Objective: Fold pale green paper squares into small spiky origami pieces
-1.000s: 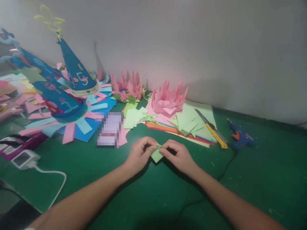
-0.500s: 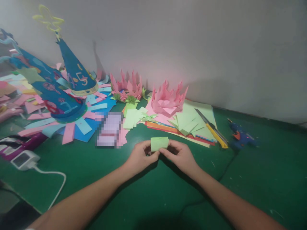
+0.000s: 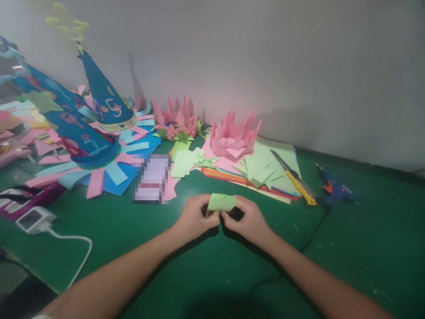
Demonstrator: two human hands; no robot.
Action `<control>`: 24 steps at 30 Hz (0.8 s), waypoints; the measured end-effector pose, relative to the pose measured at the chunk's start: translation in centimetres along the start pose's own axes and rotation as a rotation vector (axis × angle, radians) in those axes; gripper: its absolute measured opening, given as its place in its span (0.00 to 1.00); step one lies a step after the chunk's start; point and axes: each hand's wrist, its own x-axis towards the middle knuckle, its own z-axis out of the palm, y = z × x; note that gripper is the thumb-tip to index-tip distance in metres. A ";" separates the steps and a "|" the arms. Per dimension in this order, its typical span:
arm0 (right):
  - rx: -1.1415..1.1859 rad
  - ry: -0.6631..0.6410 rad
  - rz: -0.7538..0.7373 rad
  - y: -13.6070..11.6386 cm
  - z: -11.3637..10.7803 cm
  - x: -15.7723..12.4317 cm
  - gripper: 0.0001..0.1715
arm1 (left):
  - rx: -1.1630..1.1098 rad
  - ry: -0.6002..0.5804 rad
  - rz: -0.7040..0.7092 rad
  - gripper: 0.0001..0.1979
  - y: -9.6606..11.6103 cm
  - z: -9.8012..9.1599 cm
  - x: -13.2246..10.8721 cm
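A small folded piece of light green paper (image 3: 222,203) is held up over the green table (image 3: 186,279). My left hand (image 3: 196,214) pinches its left side, and my right hand (image 3: 245,215) grips its right side. Both thumbs come close together at the paper's lower edge; the fingers behind it are partly hidden. Just beyond my hands lies a stack of coloured paper (image 3: 245,178), with loose light green pieces (image 3: 257,170) on top. A pink paper crown (image 3: 234,137) stands on the stack's far side.
A yellow utility knife (image 3: 300,186) lies on the stack's right end, beside a blue glue gun (image 3: 335,188). To the left are a phone (image 3: 152,179), a second pink crown (image 3: 175,122), blue cone hats (image 3: 106,95) and a white charger (image 3: 36,219) with its cable.
The green paper has tilted in my hands, so its upper side with a fold now shows. My thumbs have shifted down to its lower edge.
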 end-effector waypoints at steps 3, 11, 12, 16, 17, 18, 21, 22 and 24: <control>-0.037 0.017 -0.020 -0.2 0.1 0.0 0.03 | 0.038 -0.016 0.004 0.11 0.0 0.1 0.0; -0.133 0.078 0.022 0.5 -0.1 0.0 0.03 | -0.076 0.014 -0.047 0.03 -0.2 -0.4 0.4; -0.136 0.080 0.031 0.6 -0.2 0.0 0.03 | -0.080 0.008 -0.050 0.03 -0.3 -0.6 0.4; -0.142 0.119 0.057 0.9 -0.7 0.1 0.04 | -0.060 0.014 -0.052 0.04 -0.8 -1.5 0.6; -0.142 0.143 0.070 1.0 -0.8 0.2 0.04 | -0.064 0.026 -0.063 0.04 -0.9 -1.8 0.6; -0.140 0.168 0.087 1.0 -1.0 0.2 0.05 | -0.090 0.047 -0.076 0.04 -1.1 -2.0 0.7; -0.129 0.193 0.128 1.1 -1.2 0.3 0.05 | -0.106 0.086 -0.077 0.04 -1.1 -2.3 0.8; -0.128 0.180 0.127 1.1 -1.1 0.3 0.05 | -0.133 0.076 -0.065 0.04 -0.9 -2.1 0.7; -0.127 0.145 0.114 0.9 -0.8 0.3 0.05 | -0.201 0.030 -0.055 0.05 -0.5 -1.5 0.5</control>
